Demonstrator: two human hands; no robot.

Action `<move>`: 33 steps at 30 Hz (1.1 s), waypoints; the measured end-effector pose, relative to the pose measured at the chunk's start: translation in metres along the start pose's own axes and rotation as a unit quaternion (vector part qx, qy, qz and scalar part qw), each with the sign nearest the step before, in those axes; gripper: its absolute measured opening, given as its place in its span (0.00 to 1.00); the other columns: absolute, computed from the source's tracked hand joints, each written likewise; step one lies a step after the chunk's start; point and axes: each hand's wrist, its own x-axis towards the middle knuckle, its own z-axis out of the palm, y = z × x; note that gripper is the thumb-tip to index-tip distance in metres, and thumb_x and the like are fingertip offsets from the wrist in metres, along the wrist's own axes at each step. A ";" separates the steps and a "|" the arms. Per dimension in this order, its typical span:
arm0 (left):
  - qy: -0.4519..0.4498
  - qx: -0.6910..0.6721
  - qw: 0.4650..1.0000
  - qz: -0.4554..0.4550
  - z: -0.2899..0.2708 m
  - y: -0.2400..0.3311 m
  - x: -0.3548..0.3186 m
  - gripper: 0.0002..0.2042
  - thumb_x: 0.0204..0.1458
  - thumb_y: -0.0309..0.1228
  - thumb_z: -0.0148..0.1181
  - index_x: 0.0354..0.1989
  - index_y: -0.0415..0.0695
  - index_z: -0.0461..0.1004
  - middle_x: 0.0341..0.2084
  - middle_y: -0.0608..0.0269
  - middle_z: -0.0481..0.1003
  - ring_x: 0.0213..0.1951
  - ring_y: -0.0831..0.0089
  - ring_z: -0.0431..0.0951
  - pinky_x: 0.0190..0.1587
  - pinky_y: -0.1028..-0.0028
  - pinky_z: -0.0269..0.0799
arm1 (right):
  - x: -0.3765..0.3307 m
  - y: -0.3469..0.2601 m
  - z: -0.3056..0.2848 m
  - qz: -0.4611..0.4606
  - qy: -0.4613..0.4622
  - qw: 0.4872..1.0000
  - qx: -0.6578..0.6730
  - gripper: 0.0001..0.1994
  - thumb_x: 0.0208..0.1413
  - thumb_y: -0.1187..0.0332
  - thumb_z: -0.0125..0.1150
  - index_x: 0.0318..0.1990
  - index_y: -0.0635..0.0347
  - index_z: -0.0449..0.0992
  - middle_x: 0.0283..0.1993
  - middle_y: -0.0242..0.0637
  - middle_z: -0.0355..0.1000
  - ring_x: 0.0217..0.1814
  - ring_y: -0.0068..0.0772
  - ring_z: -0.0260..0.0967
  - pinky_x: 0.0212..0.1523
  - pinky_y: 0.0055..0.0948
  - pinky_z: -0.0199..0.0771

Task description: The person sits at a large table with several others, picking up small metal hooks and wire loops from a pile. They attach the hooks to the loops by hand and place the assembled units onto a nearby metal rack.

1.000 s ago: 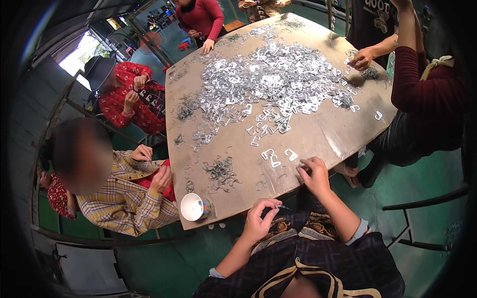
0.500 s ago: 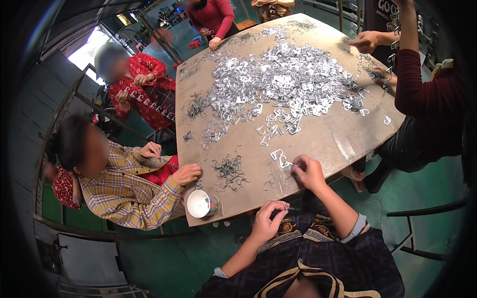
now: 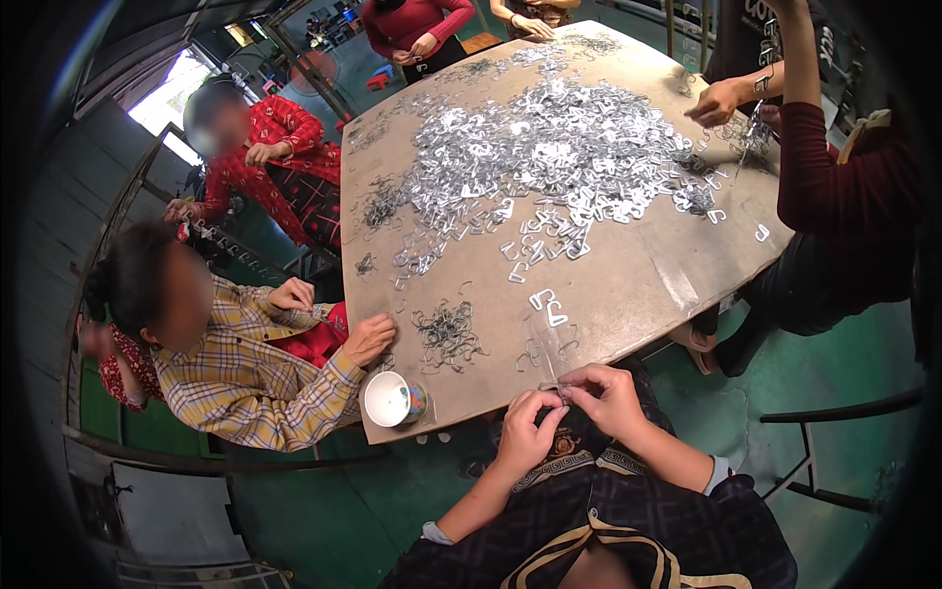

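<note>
At the near table edge my left hand (image 3: 530, 429) and my right hand (image 3: 609, 401) meet, thumbs and fingers pinched together. A small dark bit of metal shows at the left fingertips, seemingly a thin wire hook; what the right fingers pinch is mostly covered. Just beyond them, a few thin wire hooks (image 3: 533, 353) lie on the brown tabletop (image 3: 628, 294). Farther on are flat silver hooks (image 3: 556, 314), close together. A tangled heap of wire hooks (image 3: 449, 334) sits to the left.
A large pile of silver hooks (image 3: 579, 147) covers the table's middle. A paper cup (image 3: 391, 401) stands at the near left corner. A person in a plaid shirt (image 3: 265, 363) sits at the left; another in dark red sleeves (image 3: 834, 187) works at the right with linked hooks.
My right hand has drawn back from the flat silver hooks to my left hand at the table edge. Their fingertips now meet. The left hand has stayed nearly in place.
</note>
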 end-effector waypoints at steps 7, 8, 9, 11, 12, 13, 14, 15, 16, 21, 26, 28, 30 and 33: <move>0.003 0.010 1.000 -0.029 0.000 -0.001 -0.004 0.05 0.46 0.22 0.65 0.30 0.38 0.75 0.29 0.55 0.78 0.35 0.61 0.78 0.41 0.69 0.71 | -0.010 -0.015 0.008 -0.125 0.038 0.987 -0.089 0.07 0.45 0.82 0.65 0.34 0.65 0.80 0.32 0.42 0.78 0.33 0.35 0.78 0.35 0.26 0.76; 0.000 0.006 0.999 -0.031 -0.001 -0.001 -0.004 0.05 0.46 0.22 0.65 0.30 0.38 0.76 0.30 0.55 0.78 0.35 0.62 0.79 0.42 0.70 0.71 | -0.011 -0.013 0.009 -0.123 0.045 0.988 -0.080 0.07 0.45 0.82 0.65 0.34 0.65 0.81 0.32 0.42 0.78 0.33 0.35 0.78 0.35 0.26 0.76; -0.017 -0.016 0.999 -0.033 -0.003 -0.002 -0.003 0.05 0.46 0.22 0.65 0.30 0.37 0.76 0.31 0.55 0.78 0.36 0.63 0.79 0.43 0.70 0.71 | -0.011 -0.013 0.008 -0.122 0.052 0.989 -0.071 0.07 0.45 0.82 0.65 0.34 0.65 0.81 0.32 0.42 0.78 0.34 0.35 0.78 0.35 0.26 0.76; -0.053 -0.060 0.996 -0.036 -0.010 -0.010 0.000 0.05 0.46 0.22 0.66 0.31 0.37 0.77 0.33 0.55 0.79 0.38 0.66 0.79 0.45 0.71 0.72 | -0.012 -0.013 0.007 -0.122 0.067 0.988 -0.069 0.07 0.45 0.82 0.66 0.34 0.65 0.81 0.32 0.42 0.78 0.33 0.35 0.77 0.35 0.26 0.76; -0.055 -0.064 0.993 -0.078 -0.016 -0.018 -0.002 0.06 0.47 0.22 0.66 0.33 0.36 0.78 0.36 0.56 0.80 0.40 0.69 0.79 0.47 0.72 0.72 | -0.012 -0.013 0.007 -0.123 0.072 0.987 -0.067 0.07 0.45 0.82 0.66 0.34 0.65 0.81 0.32 0.42 0.78 0.33 0.35 0.77 0.35 0.27 0.75; -0.034 -0.082 0.992 -0.093 -0.022 -0.023 0.005 0.05 0.48 0.23 0.65 0.33 0.36 0.79 0.36 0.57 0.80 0.40 0.70 0.79 0.47 0.73 0.72 | -0.013 -0.013 0.006 -0.126 0.074 0.987 -0.071 0.07 0.45 0.82 0.66 0.34 0.65 0.81 0.32 0.42 0.78 0.33 0.35 0.77 0.34 0.27 0.75; -0.012 -0.041 0.987 -0.153 -0.032 -0.024 0.010 0.05 0.49 0.25 0.64 0.32 0.36 0.79 0.36 0.56 0.81 0.39 0.72 0.79 0.45 0.73 0.72 | -0.013 -0.012 0.005 -0.129 0.076 0.986 -0.075 0.07 0.45 0.82 0.66 0.34 0.65 0.81 0.32 0.42 0.78 0.33 0.35 0.77 0.34 0.27 0.75; 0.049 0.065 0.981 -0.174 -0.038 -0.032 0.017 0.05 0.50 0.26 0.62 0.31 0.37 0.79 0.32 0.55 0.80 0.37 0.69 0.80 0.43 0.73 0.72 | -0.015 -0.011 0.004 -0.132 0.078 0.985 -0.080 0.07 0.45 0.82 0.66 0.34 0.65 0.81 0.32 0.42 0.78 0.33 0.35 0.77 0.34 0.27 0.75; 0.110 0.165 0.976 -0.089 -0.045 -0.056 0.024 0.05 0.48 0.26 0.62 0.30 0.37 0.78 0.29 0.53 0.79 0.34 0.61 0.79 0.41 0.69 0.73 | -0.016 -0.011 0.004 -0.130 0.078 0.985 -0.079 0.07 0.45 0.82 0.66 0.34 0.65 0.81 0.32 0.42 0.78 0.33 0.35 0.77 0.34 0.27 0.75; 0.147 0.381 0.911 -0.053 -0.059 -0.097 0.050 0.04 0.46 0.26 0.61 0.28 0.40 0.78 0.29 0.55 0.75 0.35 0.55 0.75 0.41 0.61 0.70 | -0.019 -0.011 0.005 -0.134 0.059 0.985 -0.088 0.07 0.45 0.82 0.66 0.34 0.64 0.81 0.31 0.42 0.78 0.33 0.35 0.77 0.34 0.27 0.75; 0.084 0.473 0.876 -0.036 -0.053 -0.105 0.060 0.04 0.42 0.27 0.62 0.25 0.40 0.77 0.29 0.56 0.75 0.35 0.57 0.75 0.40 0.61 0.72 | -0.021 -0.009 0.006 -0.159 0.058 0.982 -0.089 0.08 0.46 0.82 0.65 0.35 0.65 0.80 0.31 0.43 0.77 0.33 0.35 0.77 0.34 0.26 0.75; 0.069 0.478 0.875 -0.027 -0.054 -0.107 0.064 0.05 0.40 0.28 0.62 0.24 0.40 0.77 0.29 0.56 0.75 0.35 0.57 0.75 0.39 0.61 0.72 | -0.021 -0.006 0.007 -0.160 0.059 0.982 -0.086 0.09 0.46 0.82 0.65 0.36 0.65 0.80 0.32 0.43 0.77 0.33 0.35 0.77 0.34 0.26 0.75; 0.061 0.478 0.876 -0.013 -0.058 -0.108 0.068 0.05 0.38 0.28 0.62 0.23 0.40 0.76 0.27 0.57 0.75 0.35 0.57 0.75 0.37 0.61 0.73 | -0.021 -0.002 0.008 -0.152 0.060 0.983 -0.083 0.09 0.46 0.82 0.65 0.37 0.65 0.80 0.33 0.43 0.77 0.33 0.34 0.77 0.34 0.26 0.75; 0.056 0.344 0.936 -0.056 -0.067 -0.101 0.069 0.05 0.37 0.28 0.61 0.23 0.40 0.76 0.24 0.57 0.75 0.30 0.59 0.76 0.33 0.63 0.72 | -0.022 -0.001 0.006 -0.134 0.046 0.986 -0.088 0.11 0.47 0.82 0.64 0.40 0.64 0.78 0.36 0.44 0.77 0.36 0.40 0.77 0.36 0.30 0.76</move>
